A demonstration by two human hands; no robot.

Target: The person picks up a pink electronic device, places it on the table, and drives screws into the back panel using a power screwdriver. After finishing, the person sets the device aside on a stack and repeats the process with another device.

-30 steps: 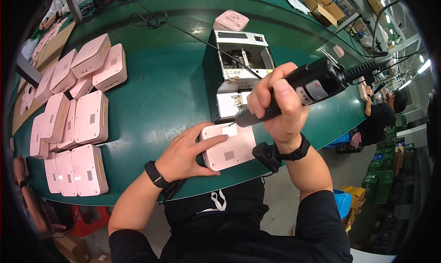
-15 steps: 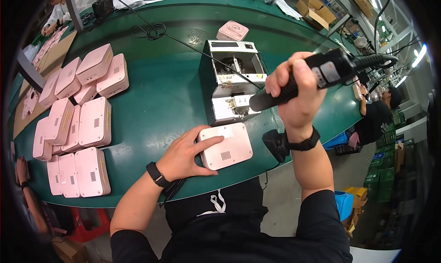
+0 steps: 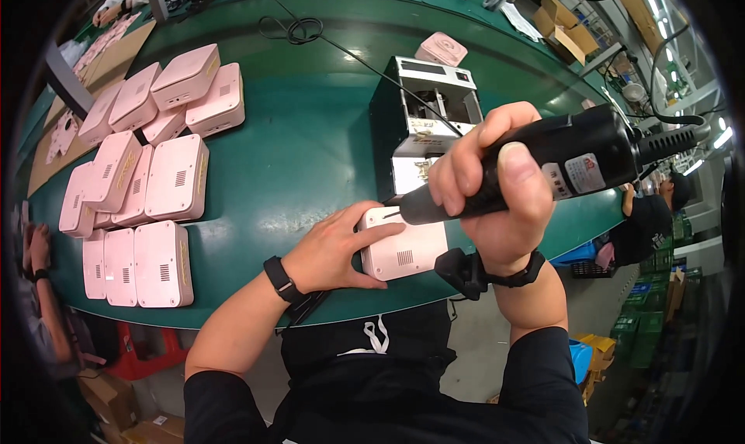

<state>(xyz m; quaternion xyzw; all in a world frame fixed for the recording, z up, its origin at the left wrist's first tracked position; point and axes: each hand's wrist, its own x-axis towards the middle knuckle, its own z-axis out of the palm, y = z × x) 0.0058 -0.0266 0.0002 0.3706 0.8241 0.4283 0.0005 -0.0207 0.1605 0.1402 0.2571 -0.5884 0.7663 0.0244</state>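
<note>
A pale pink, rounded-square plastic housing (image 3: 421, 251) with a vent grille lies flat near the front edge of the green table. My left hand (image 3: 330, 246) grips its left side, index finger stretched across the top and thumb along the near edge. In my right hand (image 3: 508, 184) is a black corded electric screwdriver (image 3: 594, 153), fingers wrapped round its body. It tilts down to the left, with its thin bit over the housing's far left corner; whether the tip touches cannot be made out. Beyond the housing stands a black-and-white screw feeder (image 3: 386, 110), partly hidden by my right hand.
Several similar pink housings (image 3: 177, 178) sit in stacks on the left. Another pink housing (image 3: 442, 46) is behind the feeder. A looped black cable (image 3: 303, 31) crosses above the table. A metal post (image 3: 68, 79) rises at the left, and co-workers sit at both sides.
My right hand has brought the screwdriver down and left, so its bit is now at the housing's corner. My left hand keeps its hold. The whole view has shifted slightly.
</note>
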